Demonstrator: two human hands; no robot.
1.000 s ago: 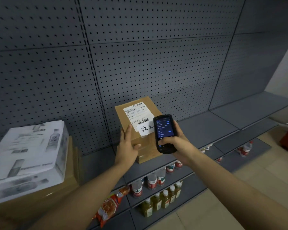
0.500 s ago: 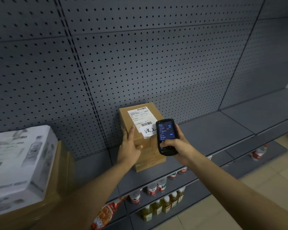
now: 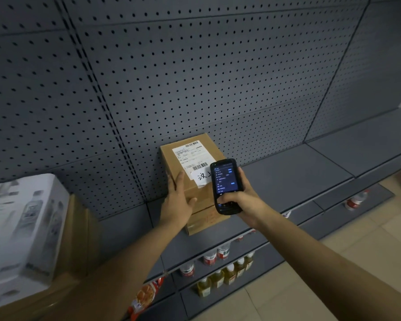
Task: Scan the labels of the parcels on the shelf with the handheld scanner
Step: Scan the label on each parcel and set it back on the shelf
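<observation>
A brown cardboard parcel (image 3: 171, 156) stands on the grey shelf (image 3: 287, 179), leaning back against the pegboard wall. Its top face carries a white shipping label (image 3: 190, 156) with barcodes and a handwritten white sticker. My left hand (image 3: 178, 200) lies flat against the parcel's left front side, fingers together, steadying it. My right hand (image 3: 243, 198) grips a black handheld scanner (image 3: 226, 186), its lit screen facing me, held just in front of the label's lower right corner. The scanner covers part of the sticker.
A white printed carton (image 3: 21, 228) sits on a larger brown box (image 3: 77, 230) at the left. Lower shelves hold drink bottles (image 3: 220, 272) and a snack bag (image 3: 144, 295). The grey pegboard wall (image 3: 195, 77) rises behind. Tiled floor (image 3: 333, 251) lies to the right.
The view has shifted up and left, so the parcel and both hands sit slightly lower and more to the right in frame. Both hands keep their hold; the scanner stays by the label.
</observation>
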